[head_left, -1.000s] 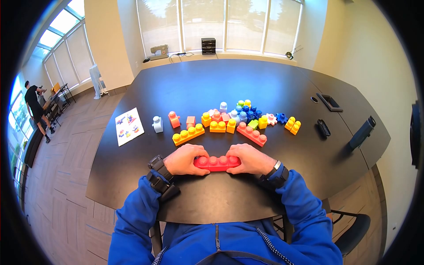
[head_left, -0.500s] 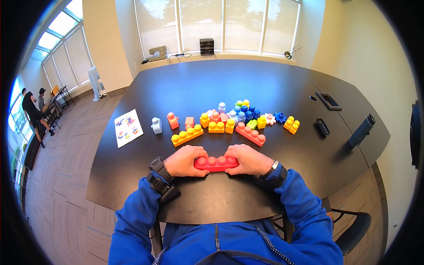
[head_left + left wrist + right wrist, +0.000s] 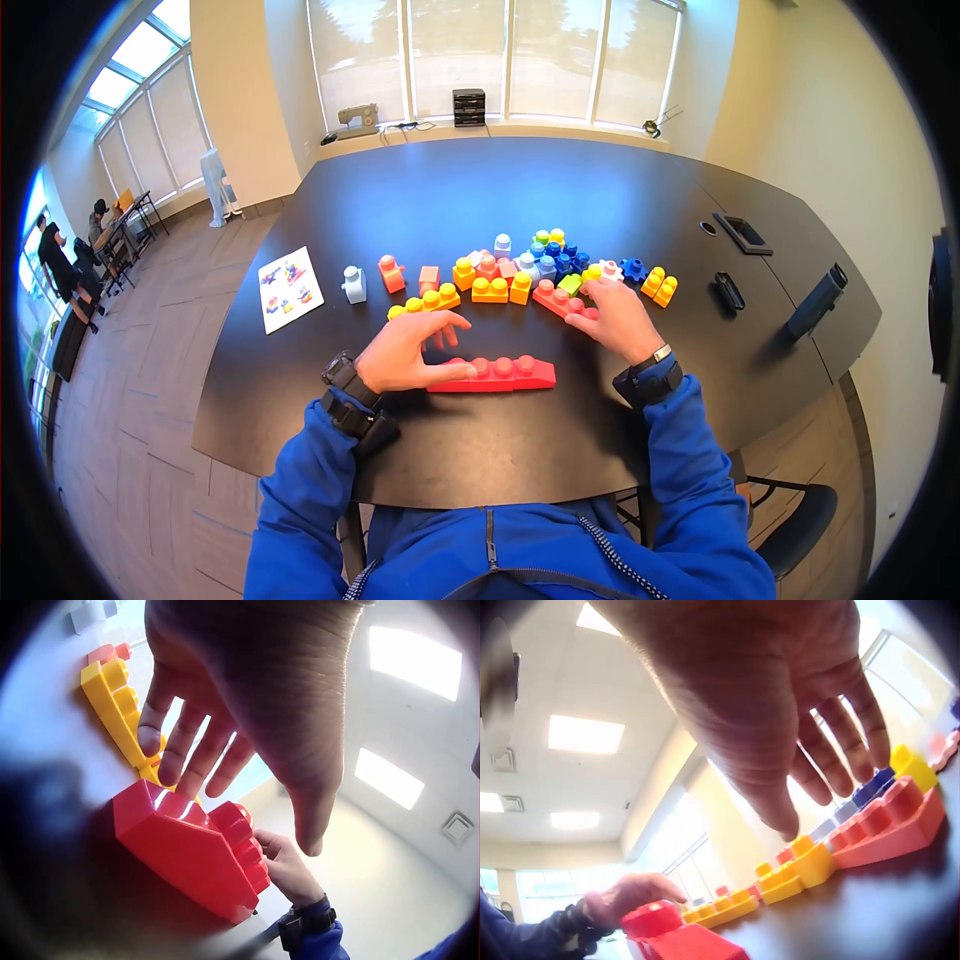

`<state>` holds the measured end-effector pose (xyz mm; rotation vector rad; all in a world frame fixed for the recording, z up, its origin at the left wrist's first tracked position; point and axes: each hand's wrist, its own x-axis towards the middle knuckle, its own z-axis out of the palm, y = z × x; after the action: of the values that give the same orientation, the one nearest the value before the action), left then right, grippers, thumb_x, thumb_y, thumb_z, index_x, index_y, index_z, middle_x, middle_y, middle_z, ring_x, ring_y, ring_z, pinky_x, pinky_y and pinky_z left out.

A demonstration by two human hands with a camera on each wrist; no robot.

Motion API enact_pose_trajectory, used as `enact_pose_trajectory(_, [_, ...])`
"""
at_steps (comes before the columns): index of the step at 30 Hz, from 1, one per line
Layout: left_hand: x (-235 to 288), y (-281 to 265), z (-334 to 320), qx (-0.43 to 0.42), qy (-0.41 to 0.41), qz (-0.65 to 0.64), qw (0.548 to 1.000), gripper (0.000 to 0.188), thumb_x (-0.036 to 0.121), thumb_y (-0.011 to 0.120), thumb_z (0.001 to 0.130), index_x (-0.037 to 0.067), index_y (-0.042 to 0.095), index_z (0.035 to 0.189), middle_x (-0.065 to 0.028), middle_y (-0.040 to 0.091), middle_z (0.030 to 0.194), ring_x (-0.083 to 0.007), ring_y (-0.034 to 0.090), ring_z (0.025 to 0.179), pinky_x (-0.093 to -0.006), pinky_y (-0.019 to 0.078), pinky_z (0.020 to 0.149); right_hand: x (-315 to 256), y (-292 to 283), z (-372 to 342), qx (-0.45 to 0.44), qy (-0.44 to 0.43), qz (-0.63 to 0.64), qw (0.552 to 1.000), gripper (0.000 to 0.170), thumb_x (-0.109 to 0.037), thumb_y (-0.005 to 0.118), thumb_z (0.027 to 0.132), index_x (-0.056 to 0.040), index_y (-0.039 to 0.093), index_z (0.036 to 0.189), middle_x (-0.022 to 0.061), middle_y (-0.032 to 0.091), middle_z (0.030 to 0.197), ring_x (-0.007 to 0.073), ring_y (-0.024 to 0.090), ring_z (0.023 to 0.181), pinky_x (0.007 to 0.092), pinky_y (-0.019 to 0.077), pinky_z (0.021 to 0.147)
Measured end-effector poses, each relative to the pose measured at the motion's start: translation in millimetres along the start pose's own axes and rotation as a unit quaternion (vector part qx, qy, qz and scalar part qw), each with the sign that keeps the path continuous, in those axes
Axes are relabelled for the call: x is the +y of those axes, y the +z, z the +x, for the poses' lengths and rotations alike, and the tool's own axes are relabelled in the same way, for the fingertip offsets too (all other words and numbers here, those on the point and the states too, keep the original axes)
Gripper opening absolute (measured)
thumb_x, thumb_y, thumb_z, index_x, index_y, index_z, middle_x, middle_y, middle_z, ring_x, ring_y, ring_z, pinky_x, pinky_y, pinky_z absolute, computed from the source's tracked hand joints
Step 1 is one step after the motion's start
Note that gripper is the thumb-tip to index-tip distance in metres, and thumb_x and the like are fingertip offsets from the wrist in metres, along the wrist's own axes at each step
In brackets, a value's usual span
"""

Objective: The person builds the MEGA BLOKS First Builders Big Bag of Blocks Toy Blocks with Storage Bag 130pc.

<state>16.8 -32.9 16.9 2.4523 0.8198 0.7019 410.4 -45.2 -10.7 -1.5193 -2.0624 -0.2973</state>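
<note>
Red brick (image 3: 500,383) lies at the lower centre of the head view, studs up on the surface (image 3: 480,450). The left grip (image 3: 400,350) is wide over its left end, thumb apart from the fingers, holding nothing. The right grip (image 3: 622,315) is wide too, poised at the coral brick (image 3: 556,300) right of the frame's centre, without a hold on it. These bricks look like glossy moulded plastic: probably light, stiff, slightly slippery and hard to break. The 2 long sides, below the studs, should give the surest hold.
</note>
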Motion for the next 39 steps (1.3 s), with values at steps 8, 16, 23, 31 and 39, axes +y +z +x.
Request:
enact_pose_trajectory(8, [-2.4, -6.0, 3.3, 0.131, -0.012, -0.014, 0.991, 0.027, 0.021, 0.079, 0.108, 0.003, 0.077, 0.128, -0.0108, 0.080, 0.105, -0.0196, 0.074, 0.084, -0.0335, 0.0577, 0.073, 3.4, -46.6, 10.2, -0.102, 0.046, 0.103, 0.988, 0.033, -0.022, 0.091, 0.093, 0.0035, 0.078, 0.108, 0.0152, 0.079, 0.095, 0.0314, 0.076, 0.083, 0.0430, 0.0615, 0.080])
enact_pose_trajectory(16, [-3.0, -5.5, 2.7, 0.157, 0.036, -0.111, 0.981, 0.051, 0.021, 0.089, 0.099, 0.003, 0.072, 0.144, -0.0068, 0.083, 0.121, -0.0168, 0.076, 0.094, -0.0324, 0.0619, 0.085, -70.2, -59.3, 11.4, -0.113, -0.108, 0.319, 0.935, 0.030, -0.020, 0.091, 0.096, -0.0034, 0.082, 0.120, 0.0110, 0.078, 0.099, 0.0250, 0.074, 0.090, 0.0360, 0.0597, 0.084])
enact_pose_trajectory(23, [1.3, -15.5, 0.3, 0.030, 0.053, -0.090, 0.994, 0.027, 0.020, 0.098, 0.090, 0.004, 0.087, 0.109, -0.0065, 0.085, 0.102, -0.0154, 0.077, 0.094, -0.0313, 0.0608, 0.086, -80.0, -35.5, 5.2, -0.193, -0.164, 0.279, 0.926, 0.032, -0.021, 0.088, 0.097, -0.0042, 0.080, 0.122, 0.0117, 0.076, 0.103, 0.0303, 0.074, 0.096, 0.0414, 0.0588, 0.087])
enact_pose_trajectory(31, [-4.7, -14.3, 0.6, 0.003, 0.053, -0.106, 0.993, 0.023, 0.016, 0.100, 0.087, 0.004, 0.086, 0.100, -0.0071, 0.085, 0.096, -0.0152, 0.079, 0.088, -0.0306, 0.0615, 0.083, -81.0, -32.1, 4.6, -0.195, -0.163, 0.277, 0.927, 0.032, -0.024, 0.088, 0.097, -0.0040, 0.080, 0.120, 0.0116, 0.075, 0.102, 0.0300, 0.073, 0.095, 0.0415, 0.0584, 0.087])
enact_pose_trajectory(39, [-7.3, -13.8, 2.1, -0.040, 0.045, -0.114, 0.992, 0.025, 0.018, 0.099, 0.089, 0.002, 0.084, 0.101, -0.0067, 0.083, 0.099, -0.0153, 0.078, 0.089, -0.0303, 0.0626, 0.085, -86.7, -30.9, 4.8, -0.212, -0.155, 0.259, 0.929, 0.033, -0.026, 0.090, 0.095, -0.0034, 0.079, 0.115, 0.0134, 0.075, 0.101, 0.0332, 0.073, 0.096, 0.0437, 0.0584, 0.086])
